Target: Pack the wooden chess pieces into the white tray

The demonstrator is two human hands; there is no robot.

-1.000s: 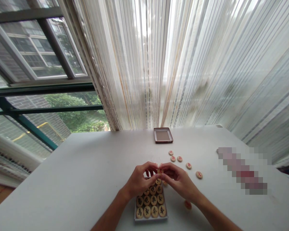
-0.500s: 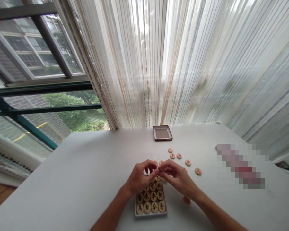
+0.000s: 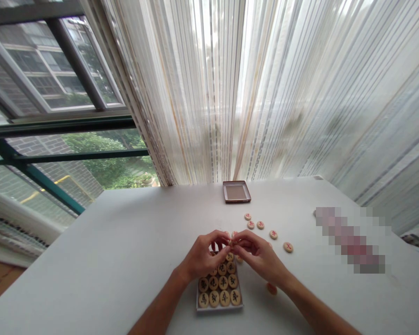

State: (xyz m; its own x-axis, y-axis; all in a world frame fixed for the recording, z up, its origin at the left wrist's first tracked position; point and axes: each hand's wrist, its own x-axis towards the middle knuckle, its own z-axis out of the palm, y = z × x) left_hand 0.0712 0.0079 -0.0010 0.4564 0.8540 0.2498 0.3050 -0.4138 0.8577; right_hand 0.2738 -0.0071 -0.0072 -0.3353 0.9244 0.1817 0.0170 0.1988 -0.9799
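Observation:
My left hand (image 3: 208, 253) and my right hand (image 3: 256, 256) meet above the far end of a shallow box (image 3: 219, 309). Between their fingertips they pinch a small round Chinese chess piece (image 3: 232, 243); its marking is not readable. Rows of wooden pieces with black characters, such as one chess piece (image 3: 225, 298) in the nearest row, lie face up in the box. My left hand hides part of the far rows. Under my right wrist, a loose red-marked piece (image 3: 271, 288) rests on the table.
Several red-marked pieces, among them one disc (image 3: 288, 247), lie scattered on the white table (image 3: 125, 260) beyond and right of my hands. A box lid (image 3: 237, 201) sits near the back edge. At right is a pixelated, reddish long object (image 3: 349, 242). Striped curtains (image 3: 265, 93) hang behind.
The view has shifted very slightly. Both hands stay nearly in place, and the pinched piece shows a little more between the fingertips.

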